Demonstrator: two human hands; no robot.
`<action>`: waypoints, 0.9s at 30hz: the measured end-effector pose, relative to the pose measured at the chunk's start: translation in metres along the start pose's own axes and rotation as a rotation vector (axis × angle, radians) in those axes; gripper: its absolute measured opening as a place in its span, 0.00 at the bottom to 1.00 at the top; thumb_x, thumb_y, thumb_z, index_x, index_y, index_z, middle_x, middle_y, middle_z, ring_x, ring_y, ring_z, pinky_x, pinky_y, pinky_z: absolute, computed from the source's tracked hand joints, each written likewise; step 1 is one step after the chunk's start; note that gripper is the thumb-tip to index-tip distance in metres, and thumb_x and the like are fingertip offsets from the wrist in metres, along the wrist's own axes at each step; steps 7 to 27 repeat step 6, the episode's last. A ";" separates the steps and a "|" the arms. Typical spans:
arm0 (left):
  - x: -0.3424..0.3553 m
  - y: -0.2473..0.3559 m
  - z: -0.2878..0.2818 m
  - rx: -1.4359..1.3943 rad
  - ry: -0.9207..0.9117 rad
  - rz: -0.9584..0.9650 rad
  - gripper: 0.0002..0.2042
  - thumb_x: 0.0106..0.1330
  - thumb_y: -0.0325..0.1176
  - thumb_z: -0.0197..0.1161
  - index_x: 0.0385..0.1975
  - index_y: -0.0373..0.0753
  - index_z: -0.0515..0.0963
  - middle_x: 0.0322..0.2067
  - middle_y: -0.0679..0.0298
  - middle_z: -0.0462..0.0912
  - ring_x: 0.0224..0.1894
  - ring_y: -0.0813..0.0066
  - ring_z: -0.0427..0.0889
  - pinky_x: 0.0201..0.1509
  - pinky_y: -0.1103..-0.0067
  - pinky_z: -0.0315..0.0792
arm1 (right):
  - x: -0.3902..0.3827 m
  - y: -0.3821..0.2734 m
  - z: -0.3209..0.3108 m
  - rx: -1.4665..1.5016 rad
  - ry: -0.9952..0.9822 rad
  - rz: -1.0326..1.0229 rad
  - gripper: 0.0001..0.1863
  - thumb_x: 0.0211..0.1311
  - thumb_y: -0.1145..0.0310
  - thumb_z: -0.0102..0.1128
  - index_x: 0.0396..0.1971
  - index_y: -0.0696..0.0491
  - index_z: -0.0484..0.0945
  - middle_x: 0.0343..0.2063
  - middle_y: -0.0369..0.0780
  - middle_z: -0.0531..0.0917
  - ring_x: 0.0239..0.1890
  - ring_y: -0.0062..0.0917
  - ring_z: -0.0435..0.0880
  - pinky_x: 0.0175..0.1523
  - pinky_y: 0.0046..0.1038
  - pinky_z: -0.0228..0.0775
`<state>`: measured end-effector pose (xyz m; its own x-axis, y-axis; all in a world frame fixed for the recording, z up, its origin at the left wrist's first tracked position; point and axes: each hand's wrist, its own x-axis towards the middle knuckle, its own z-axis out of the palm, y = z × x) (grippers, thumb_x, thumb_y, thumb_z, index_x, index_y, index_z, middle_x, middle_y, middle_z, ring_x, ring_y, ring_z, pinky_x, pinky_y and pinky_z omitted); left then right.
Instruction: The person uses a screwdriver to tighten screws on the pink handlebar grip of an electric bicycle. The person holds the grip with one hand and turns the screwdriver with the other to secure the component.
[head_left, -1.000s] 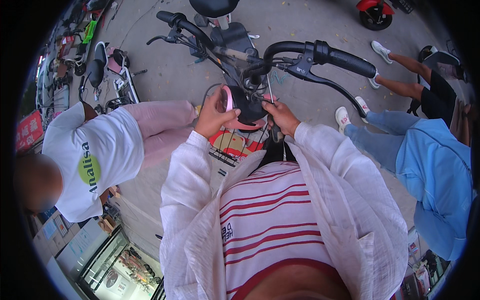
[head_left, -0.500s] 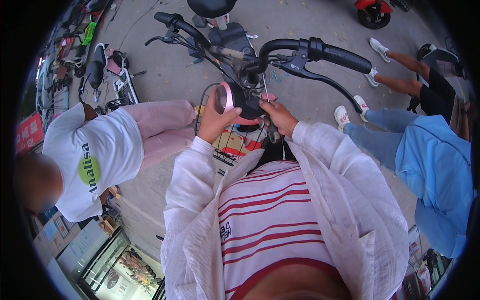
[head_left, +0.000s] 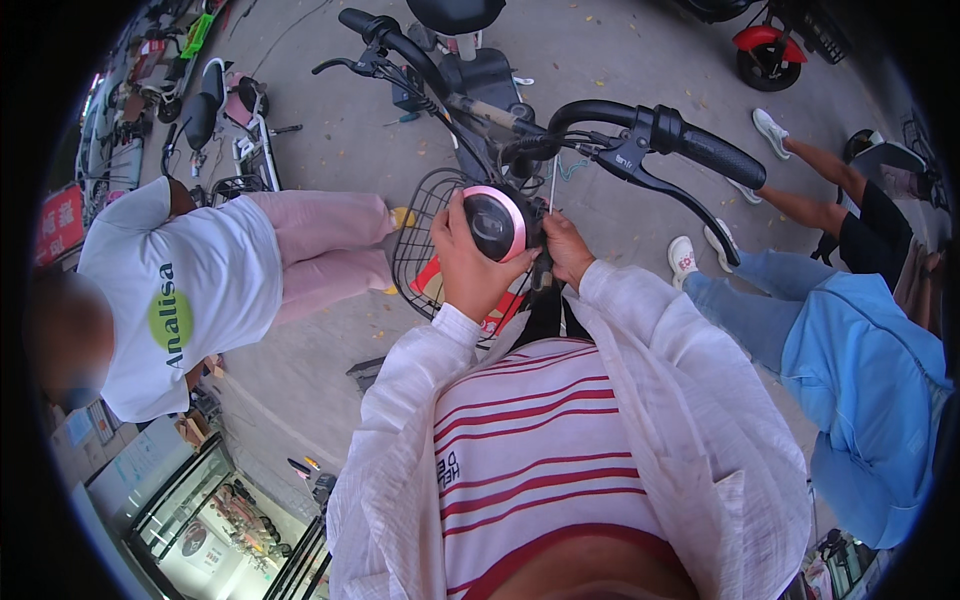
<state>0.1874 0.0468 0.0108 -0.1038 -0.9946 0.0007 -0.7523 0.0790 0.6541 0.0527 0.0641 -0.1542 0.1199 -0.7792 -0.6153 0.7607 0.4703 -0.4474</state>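
Observation:
My left hand (head_left: 474, 268) is wrapped round a round headlight (head_left: 494, 222) with a dark lens and pink rim, gripping its side and lower edge. The lens faces up toward me. Beside it, my right hand (head_left: 566, 248) is closed on a screwdriver; its thin metal shaft (head_left: 553, 184) points up past the steering stem, and a dark handle shows below the fingers. The tip's contact is hidden. Just beyond are the electric bike's black handlebar (head_left: 590, 112) and cables. A black wire basket (head_left: 412, 250) with red items in it sits under my left hand.
The right brake lever (head_left: 690, 200) curves close to my right forearm. At left stands a person in a white shirt (head_left: 185, 290); at right, one in a light blue top (head_left: 850, 350). A white bike (head_left: 255, 150) and a red-fendered scooter (head_left: 770, 58) are parked farther off.
The headlight has turned in my left hand, so its lens now faces up. My right hand stays closed on the screwdriver. The bike appears slightly lower and farther right in view.

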 end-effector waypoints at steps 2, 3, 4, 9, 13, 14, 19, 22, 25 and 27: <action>-0.002 0.001 -0.001 0.046 0.019 0.052 0.59 0.37 0.41 0.85 0.70 0.33 0.52 0.59 0.41 0.61 0.61 0.42 0.64 0.66 0.61 0.62 | 0.002 0.006 0.003 0.032 0.074 -0.013 0.13 0.71 0.59 0.56 0.45 0.52 0.78 0.34 0.40 0.84 0.16 0.19 0.73 0.21 0.23 0.67; -0.002 -0.001 -0.001 0.068 0.029 0.071 0.59 0.38 0.41 0.85 0.70 0.33 0.51 0.60 0.41 0.60 0.61 0.42 0.64 0.67 0.61 0.61 | -0.007 -0.002 0.010 -0.070 0.102 -0.016 0.14 0.71 0.59 0.55 0.49 0.52 0.77 0.36 0.41 0.84 0.16 0.19 0.73 0.21 0.23 0.67; -0.004 -0.007 -0.001 0.048 0.023 0.065 0.58 0.40 0.41 0.84 0.71 0.34 0.51 0.61 0.41 0.59 0.62 0.42 0.64 0.67 0.60 0.61 | -0.017 -0.011 0.018 -0.171 0.130 -0.019 0.17 0.71 0.59 0.55 0.53 0.51 0.76 0.39 0.42 0.84 0.16 0.19 0.73 0.21 0.23 0.67; -0.005 -0.022 0.001 0.009 0.009 0.067 0.57 0.43 0.40 0.83 0.72 0.35 0.49 0.63 0.41 0.57 0.63 0.43 0.63 0.69 0.59 0.59 | -0.030 -0.027 0.027 -0.271 0.161 -0.029 0.19 0.72 0.59 0.54 0.58 0.51 0.76 0.41 0.43 0.84 0.16 0.20 0.73 0.21 0.24 0.67; -0.005 -0.022 0.001 0.009 0.009 0.067 0.57 0.43 0.40 0.83 0.72 0.35 0.49 0.63 0.41 0.57 0.63 0.43 0.63 0.69 0.59 0.59 | -0.030 -0.027 0.027 -0.271 0.161 -0.029 0.19 0.72 0.59 0.54 0.58 0.51 0.76 0.41 0.43 0.84 0.16 0.20 0.73 0.21 0.24 0.67; -0.005 -0.022 0.001 0.009 0.009 0.067 0.57 0.43 0.40 0.83 0.72 0.35 0.49 0.63 0.41 0.57 0.63 0.43 0.63 0.69 0.59 0.59 | -0.030 -0.027 0.027 -0.271 0.161 -0.029 0.19 0.72 0.59 0.54 0.58 0.51 0.76 0.41 0.43 0.84 0.16 0.20 0.73 0.21 0.24 0.67; -0.005 -0.022 0.001 0.009 0.009 0.067 0.57 0.43 0.40 0.83 0.72 0.35 0.49 0.63 0.41 0.57 0.63 0.43 0.63 0.69 0.59 0.59 | -0.030 -0.027 0.027 -0.271 0.161 -0.029 0.19 0.72 0.59 0.54 0.58 0.51 0.76 0.41 0.43 0.84 0.16 0.20 0.73 0.21 0.24 0.67; -0.005 -0.022 0.001 0.009 0.009 0.067 0.57 0.43 0.40 0.83 0.72 0.35 0.49 0.63 0.41 0.57 0.63 0.43 0.63 0.69 0.59 0.59 | -0.030 -0.027 0.027 -0.271 0.161 -0.029 0.19 0.72 0.59 0.54 0.58 0.51 0.76 0.41 0.43 0.84 0.16 0.20 0.73 0.21 0.24 0.67; -0.005 -0.022 0.001 0.009 0.009 0.067 0.57 0.43 0.40 0.83 0.72 0.35 0.49 0.63 0.41 0.57 0.63 0.43 0.63 0.69 0.59 0.59 | -0.030 -0.027 0.027 -0.271 0.161 -0.029 0.19 0.72 0.59 0.54 0.58 0.51 0.76 0.41 0.43 0.84 0.16 0.20 0.73 0.21 0.24 0.67; -0.005 -0.022 0.001 0.009 0.009 0.067 0.57 0.43 0.40 0.83 0.72 0.35 0.49 0.63 0.41 0.57 0.63 0.43 0.63 0.69 0.59 0.59 | -0.030 -0.027 0.027 -0.271 0.161 -0.029 0.19 0.72 0.59 0.54 0.58 0.51 0.76 0.41 0.43 0.84 0.16 0.20 0.73 0.21 0.24 0.67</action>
